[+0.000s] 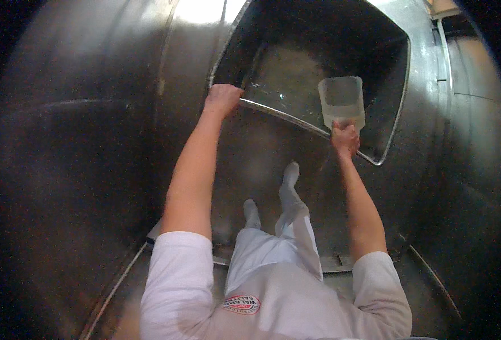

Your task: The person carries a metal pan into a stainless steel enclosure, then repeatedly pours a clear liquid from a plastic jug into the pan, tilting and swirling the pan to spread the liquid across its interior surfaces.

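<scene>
My left hand [223, 100] is closed over the near left corner of a large metal tub's rim [281, 117]. In my right hand [345, 140] is the handle of a translucent white plastic scoop [341, 93]. The scoop is held over the right part of the tub's opening, its mouth pointing away from me. My fingers hide most of its handle. Inside the tub, a pale patch [290, 68] shows on the dim bottom; I cannot tell what it is.
Curved grey metal surfaces [75, 147] stand on both sides. My white boots [290, 171] are below, near the tub's front. A pale pipe [444, 51] runs down at the upper right. Low down, a slotted metal piece [336, 264] crosses the floor behind my legs.
</scene>
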